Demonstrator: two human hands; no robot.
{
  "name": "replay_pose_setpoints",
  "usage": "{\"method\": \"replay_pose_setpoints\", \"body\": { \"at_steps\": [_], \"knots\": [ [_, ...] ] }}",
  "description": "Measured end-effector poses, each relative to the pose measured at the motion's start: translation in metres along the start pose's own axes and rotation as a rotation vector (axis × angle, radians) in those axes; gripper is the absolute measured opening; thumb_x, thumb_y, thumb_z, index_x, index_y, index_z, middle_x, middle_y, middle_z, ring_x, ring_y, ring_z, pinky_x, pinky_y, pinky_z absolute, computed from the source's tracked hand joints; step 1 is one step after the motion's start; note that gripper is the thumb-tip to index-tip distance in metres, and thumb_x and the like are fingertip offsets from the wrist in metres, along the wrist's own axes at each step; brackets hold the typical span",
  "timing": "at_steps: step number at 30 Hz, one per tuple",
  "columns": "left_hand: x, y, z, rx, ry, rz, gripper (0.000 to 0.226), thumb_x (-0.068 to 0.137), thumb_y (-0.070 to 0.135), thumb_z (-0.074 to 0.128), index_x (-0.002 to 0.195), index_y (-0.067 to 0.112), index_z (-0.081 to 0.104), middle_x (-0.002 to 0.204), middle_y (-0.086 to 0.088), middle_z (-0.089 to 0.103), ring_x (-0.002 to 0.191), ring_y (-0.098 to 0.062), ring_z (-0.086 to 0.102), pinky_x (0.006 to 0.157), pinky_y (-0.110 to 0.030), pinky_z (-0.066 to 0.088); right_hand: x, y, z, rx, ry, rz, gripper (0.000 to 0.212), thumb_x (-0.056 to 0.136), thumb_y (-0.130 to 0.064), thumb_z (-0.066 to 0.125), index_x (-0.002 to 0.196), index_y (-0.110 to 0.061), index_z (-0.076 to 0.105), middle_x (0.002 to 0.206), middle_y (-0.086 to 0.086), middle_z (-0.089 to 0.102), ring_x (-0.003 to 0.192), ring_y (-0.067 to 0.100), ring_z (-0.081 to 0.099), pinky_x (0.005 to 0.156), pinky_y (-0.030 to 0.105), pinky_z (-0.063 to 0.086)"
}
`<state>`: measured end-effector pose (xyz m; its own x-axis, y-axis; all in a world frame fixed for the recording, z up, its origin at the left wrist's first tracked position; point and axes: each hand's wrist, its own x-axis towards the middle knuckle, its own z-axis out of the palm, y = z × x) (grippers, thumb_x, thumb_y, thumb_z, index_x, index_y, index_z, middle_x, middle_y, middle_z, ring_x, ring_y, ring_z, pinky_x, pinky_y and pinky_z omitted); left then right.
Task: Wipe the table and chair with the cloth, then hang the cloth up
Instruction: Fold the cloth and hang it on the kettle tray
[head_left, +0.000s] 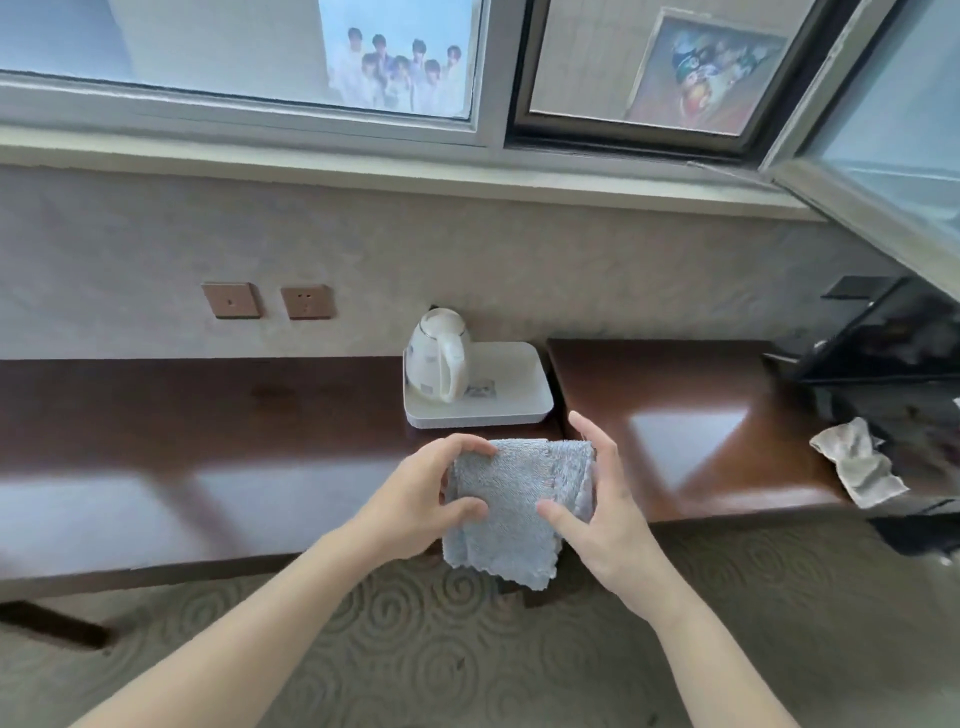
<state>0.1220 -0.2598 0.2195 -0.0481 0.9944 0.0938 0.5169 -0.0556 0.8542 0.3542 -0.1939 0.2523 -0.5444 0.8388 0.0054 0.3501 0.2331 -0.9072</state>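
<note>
A grey-blue fluffy cloth (511, 512), folded over, is held up in front of me above the front edge of the dark wooden table (208, 457). My left hand (426, 499) grips its left side, thumb on the front. My right hand (602, 504) holds its right side, thumb pressed on the front and fingers behind the fold. The cloth's lower edge hangs loose past the table edge. No chair is in view.
A white kettle (439, 353) stands on a white tray (514, 400) at the back of the table. A crumpled pale rag (857, 462) lies at the right. Black equipment (893, 364) sits at the far right under an open window sash (878, 171). Patterned carpet (467, 660) lies below.
</note>
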Motion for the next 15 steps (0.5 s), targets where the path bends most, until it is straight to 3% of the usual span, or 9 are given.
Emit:
{"method": "replay_pose_setpoints", "body": {
  "at_steps": [3,5,7,11,13,15],
  "knots": [
    [0.038,-0.009,0.004,0.041,-0.018,-0.048,0.050,0.082,0.035,0.069,0.124,0.053,0.050,0.122,0.021,0.059,0.099,-0.015,0.061,0.082,-0.031,0.052,0.030,0.018,-0.016,-0.217,-0.133,0.032,0.067,0.086,-0.022,0.071,0.134,-0.060,0.044,0.127,-0.040,0.048,0.116,-0.019,0.044,0.102,0.016,0.036],
    [0.064,-0.016,0.009,0.080,-0.038,-0.073,0.042,0.087,0.031,0.070,0.119,0.051,0.053,0.118,0.017,0.060,0.099,-0.013,0.060,0.084,-0.029,0.050,0.056,0.034,-0.027,-0.251,-0.148,0.053,0.063,0.087,-0.020,0.069,0.131,-0.059,0.049,0.122,-0.036,0.049,0.110,-0.023,0.044,0.098,0.009,0.035],
    [0.090,-0.025,0.017,0.125,-0.031,-0.097,0.036,0.089,0.024,0.072,0.113,0.047,0.057,0.116,0.018,0.060,0.104,-0.002,0.056,0.086,-0.024,0.045,0.083,0.052,-0.037,-0.260,-0.169,0.065,0.064,0.089,-0.016,0.068,0.139,-0.049,0.047,0.132,-0.027,0.048,0.114,-0.028,0.038,0.094,-0.002,0.029],
    [0.131,-0.036,0.032,0.202,-0.085,-0.208,0.057,0.082,0.023,0.081,0.126,0.041,0.050,0.125,0.023,0.049,0.116,0.019,0.039,0.098,-0.011,0.036,0.139,0.089,-0.056,-0.279,-0.223,0.097,0.067,0.090,-0.017,0.066,0.149,-0.035,0.041,0.145,-0.017,0.046,0.122,-0.018,0.037,0.095,-0.007,0.022],
    [0.152,-0.043,0.043,0.247,-0.146,-0.273,0.072,0.079,0.026,0.084,0.138,0.036,0.043,0.129,0.019,0.043,0.120,0.017,0.037,0.099,-0.002,0.027,0.171,0.111,-0.067,-0.278,-0.282,0.084,0.067,0.090,-0.019,0.066,0.150,-0.034,0.040,0.147,-0.017,0.045,0.126,-0.015,0.033,0.096,-0.009,0.015],
    [0.172,-0.049,0.055,0.284,-0.159,-0.338,0.077,0.080,0.024,0.082,0.143,0.032,0.039,0.130,0.014,0.040,0.123,0.005,0.040,0.103,-0.008,0.028,0.197,0.130,-0.075,-0.284,-0.321,0.067,0.066,0.091,-0.019,0.066,0.150,-0.033,0.040,0.149,-0.016,0.044,0.129,-0.014,0.032,0.099,-0.008,0.011]
  ]
}}
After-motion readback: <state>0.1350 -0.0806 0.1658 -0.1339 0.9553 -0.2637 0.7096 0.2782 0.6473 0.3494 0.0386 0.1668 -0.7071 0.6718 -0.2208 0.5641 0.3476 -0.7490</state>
